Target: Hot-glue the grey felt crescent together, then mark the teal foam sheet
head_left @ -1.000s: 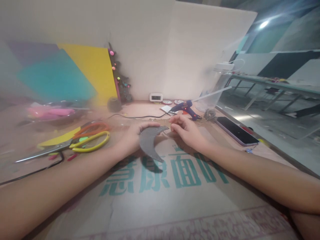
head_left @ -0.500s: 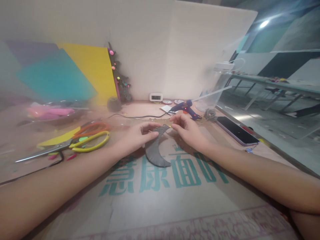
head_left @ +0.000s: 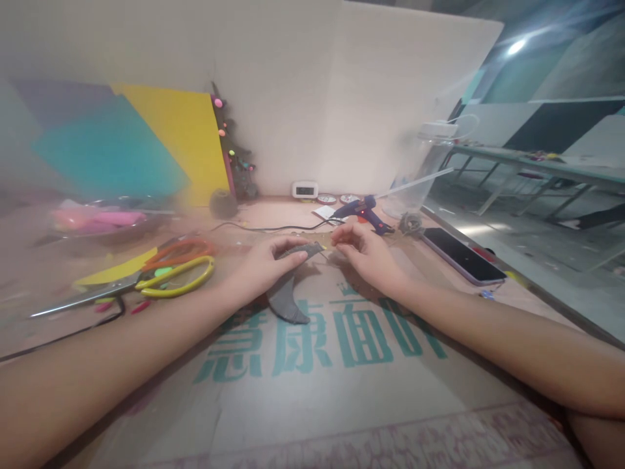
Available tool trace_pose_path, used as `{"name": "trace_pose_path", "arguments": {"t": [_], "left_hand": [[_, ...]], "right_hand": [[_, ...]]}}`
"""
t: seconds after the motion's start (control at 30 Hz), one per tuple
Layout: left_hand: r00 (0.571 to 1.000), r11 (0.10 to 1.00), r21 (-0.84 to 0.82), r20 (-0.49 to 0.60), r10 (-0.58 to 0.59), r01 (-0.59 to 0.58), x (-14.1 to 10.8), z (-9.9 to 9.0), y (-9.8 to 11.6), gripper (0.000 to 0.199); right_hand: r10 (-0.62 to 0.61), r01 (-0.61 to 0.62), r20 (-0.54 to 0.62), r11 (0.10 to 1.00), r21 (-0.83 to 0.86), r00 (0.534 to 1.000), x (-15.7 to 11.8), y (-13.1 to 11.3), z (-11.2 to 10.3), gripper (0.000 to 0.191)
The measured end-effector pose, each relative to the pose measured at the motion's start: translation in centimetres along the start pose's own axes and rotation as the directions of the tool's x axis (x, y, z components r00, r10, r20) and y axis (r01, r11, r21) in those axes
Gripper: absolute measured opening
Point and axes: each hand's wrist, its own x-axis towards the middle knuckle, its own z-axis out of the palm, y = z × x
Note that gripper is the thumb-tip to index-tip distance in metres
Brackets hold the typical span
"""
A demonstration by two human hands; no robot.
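A dark grey crescent-shaped piece (head_left: pixel 288 305) hangs below my left hand (head_left: pixel 275 266), whose thumb and fingers are closed on its upper part. Its upper tip points right, with a small yellow bit at the end. Just right of that tip is my right hand (head_left: pixel 364 253), fingers bent and thumb close to the fingertips. Whether something small sits between them is too blurred to tell. Beneath both hands lies a board with green printed characters (head_left: pixel 361 335).
Scissors with orange and yellow handles (head_left: pixel 176 277) lie at left. Behind the hands are a blue glue gun (head_left: pixel 364 210), its cord and a white clock (head_left: pixel 305 189). A phone (head_left: pixel 461 255) and a clear jug (head_left: pixel 420 169) stand right. Coloured sheets (head_left: pixel 180 140) lean back left.
The grey crescent has turned and shifted left with my left hand, and its upper tip has moved away from my right fingertips. My right hand has barely moved.
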Motion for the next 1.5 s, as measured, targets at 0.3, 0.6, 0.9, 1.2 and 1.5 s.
{"name": "trace_pose_path", "arguments": {"t": [0.3,0.6,0.9,1.2,1.5], "left_hand": [[1.000,1.000,0.022,-0.019,-0.004,0.005,0.0,0.0,-0.1,0.033],[1.000,1.000,0.026,-0.026,0.005,-0.004,0.0,0.0,0.1,0.032],[0.989,0.991,0.095,-0.107,0.107,-0.097,-0.2,0.1,0.0,0.027],[0.987,0.975,0.179,-0.063,0.148,-0.135,-0.7,0.3,0.7,0.021],[0.986,0.973,0.187,-0.070,0.151,-0.136,-0.9,0.3,1.0,0.021]], "right_hand": [[0.031,-0.031,0.025,0.999,-0.010,0.999,0.0,-0.5,0.1,0.011],[-0.048,0.052,0.030,0.990,-0.131,0.998,0.0,0.1,-0.1,0.017],[-0.119,0.129,0.062,0.973,-0.189,0.991,0.0,0.4,-0.2,0.021],[-0.169,0.183,0.082,0.960,-0.211,0.982,-0.2,0.2,-0.2,0.022],[-0.072,0.074,0.059,0.997,-0.032,0.996,-0.2,-0.1,0.1,0.014]]}}
